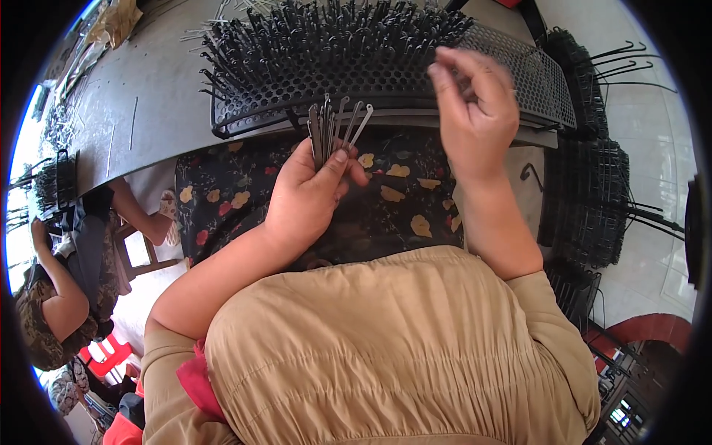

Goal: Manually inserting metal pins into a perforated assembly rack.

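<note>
A fanned bunch of thin metal strips [323,127] with small holes in their tips stands up from my left hand [302,194], which is closed round their lower ends. My right hand [478,115] is raised to the right of it, over the front edge of a black perforated metal rack [523,81]. Its thumb and index finger are drawn together, slightly blurred, and whatever may be between them does not show. Many black rods with small looped ends [326,33] stand packed in the rack's holes, mostly in its left and middle parts.
The rack rests on a grey table [167,89] with loose thin wires at its left. Dark flowered cloth [393,200] covers my lap. Stacked black wire racks [586,200] with projecting hooks stand at the right. Another person [63,297] sits at the left.
</note>
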The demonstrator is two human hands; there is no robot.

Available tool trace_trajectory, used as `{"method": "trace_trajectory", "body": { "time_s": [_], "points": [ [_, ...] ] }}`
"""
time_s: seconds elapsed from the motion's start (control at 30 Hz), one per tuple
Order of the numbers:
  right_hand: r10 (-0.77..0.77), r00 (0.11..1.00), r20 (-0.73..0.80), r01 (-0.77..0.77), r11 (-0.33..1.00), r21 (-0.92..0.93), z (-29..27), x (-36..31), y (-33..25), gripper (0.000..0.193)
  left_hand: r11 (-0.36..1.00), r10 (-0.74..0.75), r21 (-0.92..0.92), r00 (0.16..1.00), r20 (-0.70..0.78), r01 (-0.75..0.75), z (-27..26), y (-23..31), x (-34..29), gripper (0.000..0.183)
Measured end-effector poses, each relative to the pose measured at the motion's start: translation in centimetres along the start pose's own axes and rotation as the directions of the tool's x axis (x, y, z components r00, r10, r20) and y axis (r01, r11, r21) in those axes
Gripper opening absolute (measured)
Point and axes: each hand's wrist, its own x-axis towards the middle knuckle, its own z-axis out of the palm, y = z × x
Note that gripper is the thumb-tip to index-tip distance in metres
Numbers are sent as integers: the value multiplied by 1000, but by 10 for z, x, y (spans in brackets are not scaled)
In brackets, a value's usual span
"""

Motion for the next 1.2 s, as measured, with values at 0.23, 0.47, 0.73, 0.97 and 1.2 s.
{"method": "trace_trajectory", "body": {
  "time_s": [0.23,0.47,0.73,0.97,1.2],
  "points": [
    [277,502,819,-860,255,441,32,-17,-64,7,986,129,-95,987,-98,-138,-24,13,-16,10],
    [74,901,428,-360,681,638,83,11,-101,34,975,-10,-215,960,-279,-53,-87,8,-58,13],
    [-319,945,72,253,855,452,135,27,-120,35,993,39,-98,953,-300,-71,-104,19,-65,14],
    [-545,837,58,524,827,204,139,27,-125,24,990,50,-116,956,-288,-86,-113,16,-60,11],
    [165,501,849,-772,529,353,108,-4,-152,15,971,157,-138,955,-250,-196,-115,19,-62,13]
  ]
}}
